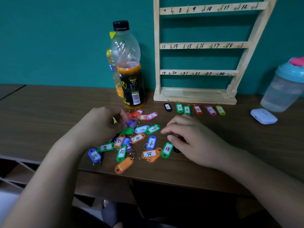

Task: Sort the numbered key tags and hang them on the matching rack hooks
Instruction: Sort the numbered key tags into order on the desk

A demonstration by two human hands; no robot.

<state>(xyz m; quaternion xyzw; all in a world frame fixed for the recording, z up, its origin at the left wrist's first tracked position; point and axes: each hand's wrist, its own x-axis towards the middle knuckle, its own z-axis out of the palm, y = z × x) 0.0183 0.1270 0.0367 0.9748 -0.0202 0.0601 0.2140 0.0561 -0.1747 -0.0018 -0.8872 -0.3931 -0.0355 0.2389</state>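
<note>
Tags (137,138) lie heaped mid-frame on the surface (49,112); your left hand (102,124) pinches a purple tag (130,123), your right hand (194,142) curls beside tag 18 (167,149), hold impossible to tell. Six numbered tags (198,109) line up below the rack (194,96), upper right.

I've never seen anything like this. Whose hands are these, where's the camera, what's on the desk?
No machine here: a person wears one camera on the head, looking down at both hands. On the desk lies a pile of numbered tags; tags 1 to 6 sit in a row before the rack, whose visible hooks are bare. The left hand pinches a purple tag; the right hand curls round what looks like a black tag. A bottle, shaker and white case stand nearby.
</note>
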